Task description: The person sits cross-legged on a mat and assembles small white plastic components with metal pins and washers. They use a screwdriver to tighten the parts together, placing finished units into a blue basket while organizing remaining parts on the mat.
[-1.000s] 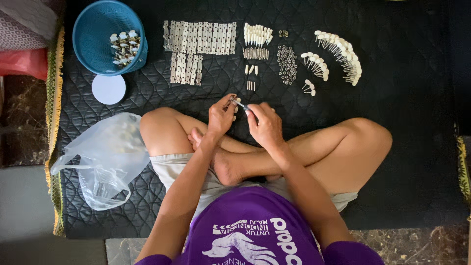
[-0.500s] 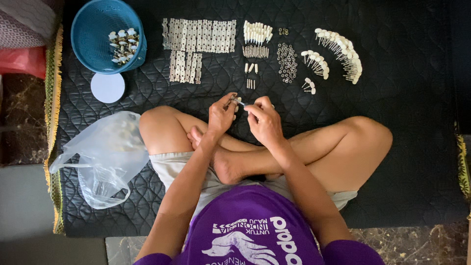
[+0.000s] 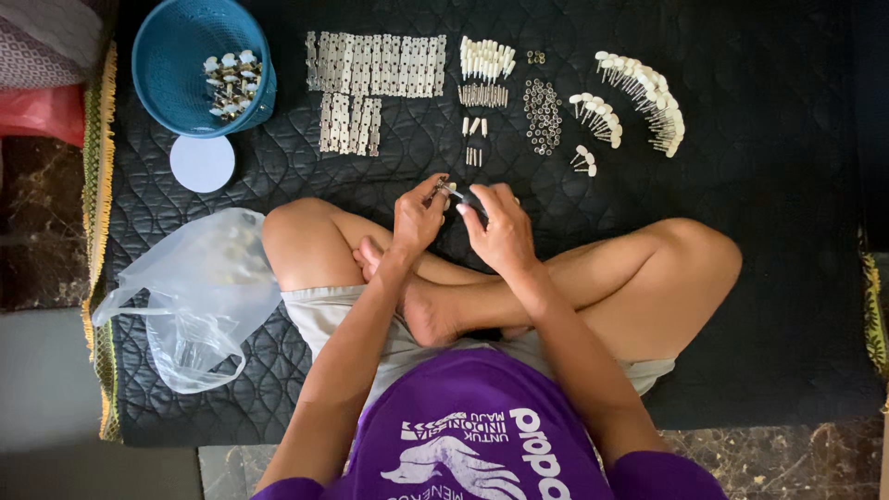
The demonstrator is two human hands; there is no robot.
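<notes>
Metal pin [image 3: 451, 191], small, white-tipped.

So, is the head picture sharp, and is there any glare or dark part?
Head view: mostly sharp, with even, soft light; the small metal part between both hands is too tiny to make out; slight sheen on the clear plastic bag; the black quilted mat darkens toward the right.

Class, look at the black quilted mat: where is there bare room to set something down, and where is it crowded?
Free: the mat right of the curved row of white-capped pins, above the right knee; also a patch between the white disc and the metal strips. Crowded: the top band from the blue basket across to the pins, and around both hands.
</notes>
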